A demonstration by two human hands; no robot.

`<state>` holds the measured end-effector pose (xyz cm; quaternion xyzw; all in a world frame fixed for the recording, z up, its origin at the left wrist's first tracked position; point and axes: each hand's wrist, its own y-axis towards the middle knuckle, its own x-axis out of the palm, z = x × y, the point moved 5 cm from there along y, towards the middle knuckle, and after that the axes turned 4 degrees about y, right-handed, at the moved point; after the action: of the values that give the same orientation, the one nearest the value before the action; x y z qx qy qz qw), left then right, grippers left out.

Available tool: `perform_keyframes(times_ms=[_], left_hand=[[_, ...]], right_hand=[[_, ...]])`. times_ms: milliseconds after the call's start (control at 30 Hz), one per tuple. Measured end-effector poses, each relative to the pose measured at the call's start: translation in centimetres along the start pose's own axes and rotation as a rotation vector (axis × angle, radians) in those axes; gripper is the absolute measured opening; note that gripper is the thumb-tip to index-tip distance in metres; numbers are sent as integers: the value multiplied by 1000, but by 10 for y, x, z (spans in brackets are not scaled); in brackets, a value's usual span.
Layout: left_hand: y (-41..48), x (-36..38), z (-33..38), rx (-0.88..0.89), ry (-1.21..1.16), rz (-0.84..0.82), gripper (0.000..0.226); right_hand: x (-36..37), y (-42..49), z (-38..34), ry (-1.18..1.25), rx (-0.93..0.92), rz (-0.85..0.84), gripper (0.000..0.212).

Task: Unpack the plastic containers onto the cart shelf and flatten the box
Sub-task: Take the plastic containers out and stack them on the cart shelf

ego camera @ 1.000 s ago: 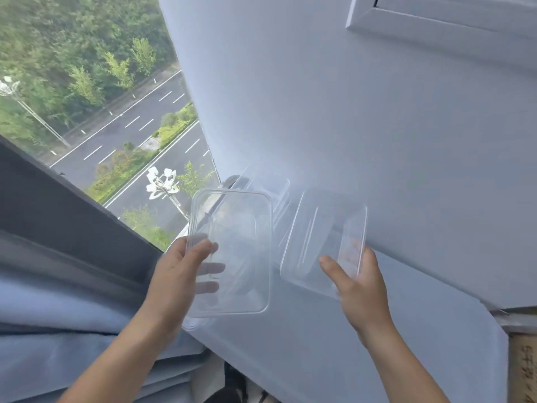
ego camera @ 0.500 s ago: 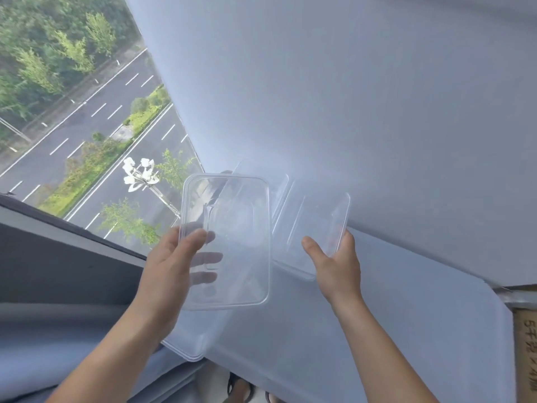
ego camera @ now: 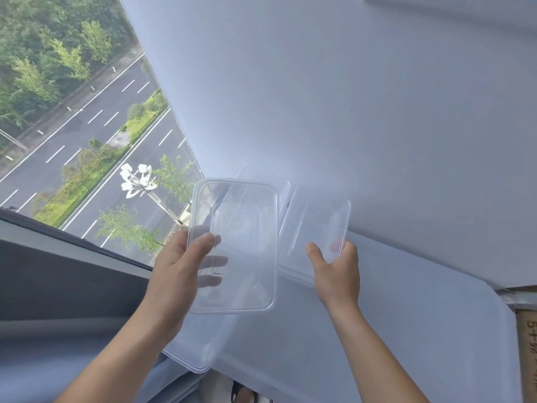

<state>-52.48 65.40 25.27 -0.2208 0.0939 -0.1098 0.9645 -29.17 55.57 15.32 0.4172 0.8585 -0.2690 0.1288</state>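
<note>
My left hand point(ego camera: 177, 271) grips a clear rectangular plastic container point(ego camera: 241, 245) by its left side, thumb on top and fingers showing through from below. My right hand point(ego camera: 337, 271) holds a second clear container point(ego camera: 313, 225) at its near end, thumb on the front and fingers behind. Both containers are held up over a pale grey-blue shelf surface point(ego camera: 406, 315). Another clear container point(ego camera: 191, 353) lies on the shelf's near left corner, partly under the one in my left hand. A strip of cardboard box point(ego camera: 527, 344) shows at the far right edge.
A white wall point(ego camera: 348, 97) rises behind the shelf. A window point(ego camera: 72, 126) at the left looks down on a road and trees. Grey fabric point(ego camera: 43, 344) lies below the window ledge. A dark shoe point(ego camera: 244, 392) is visible on the floor below the shelf edge.
Both hands stay on their containers with the same grips. The view has shifted slightly, and the two containers sit a little closer to the wall and to each other than a second ago.
</note>
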Motion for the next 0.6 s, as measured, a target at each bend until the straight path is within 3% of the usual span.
perform_keyframes(times_ms=[333,467,600], left_hand=[[-11,11,21,47,-4,-24,36],[-28,29,27,54,21,-88,38],[-54,54,19,43,77,-170,39]], right_hand=[[-17,-13,-13,90,-82,20,84],[-38,-35,-38,278,-174,-60,78],[-53,-64,-51,405,-198,-295,56]])
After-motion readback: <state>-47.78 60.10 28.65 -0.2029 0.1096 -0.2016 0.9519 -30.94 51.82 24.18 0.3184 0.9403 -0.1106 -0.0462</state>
